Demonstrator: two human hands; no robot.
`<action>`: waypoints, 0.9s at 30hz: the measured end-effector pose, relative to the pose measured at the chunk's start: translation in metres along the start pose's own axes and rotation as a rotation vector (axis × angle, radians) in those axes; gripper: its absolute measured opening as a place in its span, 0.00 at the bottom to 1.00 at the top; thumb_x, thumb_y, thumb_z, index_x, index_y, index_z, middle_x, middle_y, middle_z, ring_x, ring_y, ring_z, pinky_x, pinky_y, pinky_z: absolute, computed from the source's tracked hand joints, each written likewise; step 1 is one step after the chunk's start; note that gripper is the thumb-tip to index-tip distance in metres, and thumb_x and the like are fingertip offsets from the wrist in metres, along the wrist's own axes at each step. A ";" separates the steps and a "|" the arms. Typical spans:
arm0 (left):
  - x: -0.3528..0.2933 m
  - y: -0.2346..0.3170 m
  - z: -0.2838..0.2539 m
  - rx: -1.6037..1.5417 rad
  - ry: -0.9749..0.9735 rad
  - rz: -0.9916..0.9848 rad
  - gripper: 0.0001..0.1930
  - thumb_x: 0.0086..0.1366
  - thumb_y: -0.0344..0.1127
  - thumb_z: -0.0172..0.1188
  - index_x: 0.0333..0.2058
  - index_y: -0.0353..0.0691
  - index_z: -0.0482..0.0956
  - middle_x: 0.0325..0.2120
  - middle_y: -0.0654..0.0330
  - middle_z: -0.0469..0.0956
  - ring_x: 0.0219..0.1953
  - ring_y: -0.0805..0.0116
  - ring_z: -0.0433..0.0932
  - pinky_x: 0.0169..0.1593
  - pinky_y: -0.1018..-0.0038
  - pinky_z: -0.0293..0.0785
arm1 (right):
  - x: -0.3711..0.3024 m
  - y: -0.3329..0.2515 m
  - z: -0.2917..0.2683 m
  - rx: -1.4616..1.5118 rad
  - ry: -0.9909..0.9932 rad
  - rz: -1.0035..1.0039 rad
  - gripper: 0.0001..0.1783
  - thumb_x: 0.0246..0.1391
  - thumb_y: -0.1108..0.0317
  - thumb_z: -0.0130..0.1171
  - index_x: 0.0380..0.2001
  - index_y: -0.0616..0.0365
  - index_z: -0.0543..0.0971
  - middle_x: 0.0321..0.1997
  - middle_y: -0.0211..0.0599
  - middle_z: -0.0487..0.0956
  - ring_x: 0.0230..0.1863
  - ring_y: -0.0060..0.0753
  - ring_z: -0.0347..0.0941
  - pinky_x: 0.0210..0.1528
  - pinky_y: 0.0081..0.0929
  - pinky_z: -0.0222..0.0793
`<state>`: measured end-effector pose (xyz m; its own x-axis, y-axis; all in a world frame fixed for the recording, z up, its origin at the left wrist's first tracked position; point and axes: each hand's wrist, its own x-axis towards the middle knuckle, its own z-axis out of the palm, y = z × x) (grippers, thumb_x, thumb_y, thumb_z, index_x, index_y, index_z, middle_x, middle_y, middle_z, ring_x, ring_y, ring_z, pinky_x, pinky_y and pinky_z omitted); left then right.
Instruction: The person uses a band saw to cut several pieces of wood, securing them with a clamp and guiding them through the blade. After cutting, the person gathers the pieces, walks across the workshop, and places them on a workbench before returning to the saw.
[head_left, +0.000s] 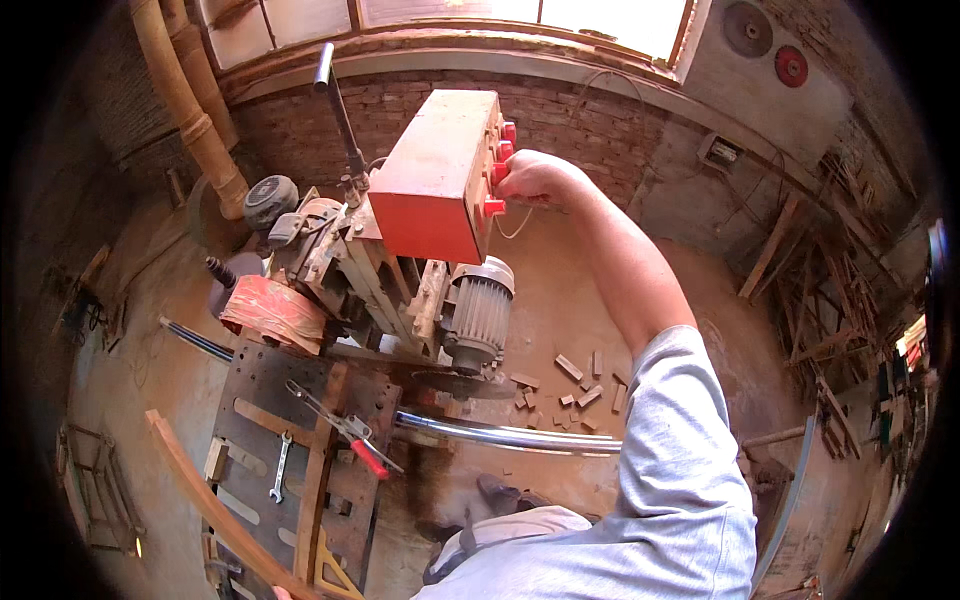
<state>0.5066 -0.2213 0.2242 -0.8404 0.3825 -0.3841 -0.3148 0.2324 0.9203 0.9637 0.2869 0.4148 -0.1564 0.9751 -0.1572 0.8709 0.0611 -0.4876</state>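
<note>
My right hand (pixel 535 180) reaches out to the side of a red control box (pixel 430 165), its fingers closed at one of several red knobs (pixel 494 207). Just a sliver of my left hand (pixel 283 593) shows at the lower edge, against a long wooden strip (pixel 215 505) that slants up past the table's left side; it appears to grip the strip. Below the box sits a saw machine with a grey motor (pixel 478 315) and a dark round blade (pixel 462 384) under it. Another wooden bar (pixel 318 470) lies along the slotted metal table (pixel 385 395).
On the table lie a wrench (pixel 281 468) and a clamp with a red handle (pixel 368 458). Shiny rails (pixel 510 435) run rightward. Wood offcuts (pixel 570 368) litter the floor beyond. Scrap timber (pixel 825 280) leans at the right wall; a fat duct (pixel 190 105) stands at left.
</note>
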 end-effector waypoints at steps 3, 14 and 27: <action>-0.007 -0.002 0.003 0.000 0.026 -0.002 0.27 0.70 0.51 0.49 0.54 0.30 0.73 0.51 0.55 0.74 0.51 0.63 0.72 0.55 0.69 0.67 | 0.011 0.006 0.003 -0.294 0.059 -0.095 0.11 0.46 0.61 0.61 0.26 0.57 0.82 0.27 0.40 0.80 0.29 0.36 0.76 0.31 0.34 0.70; -0.023 -0.008 0.011 -0.003 0.088 -0.014 0.27 0.70 0.51 0.50 0.53 0.31 0.73 0.50 0.56 0.74 0.51 0.64 0.72 0.55 0.69 0.67 | 0.029 0.035 -0.043 -0.171 0.096 -0.059 0.15 0.47 0.59 0.59 0.23 0.62 0.78 0.15 0.30 0.72 0.16 0.27 0.68 0.18 0.30 0.63; -0.044 -0.014 0.005 -0.009 0.191 -0.030 0.26 0.70 0.51 0.51 0.53 0.31 0.74 0.49 0.56 0.74 0.50 0.64 0.72 0.54 0.69 0.68 | 0.043 0.027 -0.014 -0.546 0.157 -0.085 0.14 0.52 0.61 0.58 0.42 0.51 0.82 0.41 0.43 0.83 0.46 0.43 0.79 0.48 0.38 0.74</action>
<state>0.5502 -0.2374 0.2279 -0.8988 0.1986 -0.3908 -0.3441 0.2330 0.9096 0.9867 0.3335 0.4069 -0.2015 0.9794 0.0124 0.9792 0.2011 0.0274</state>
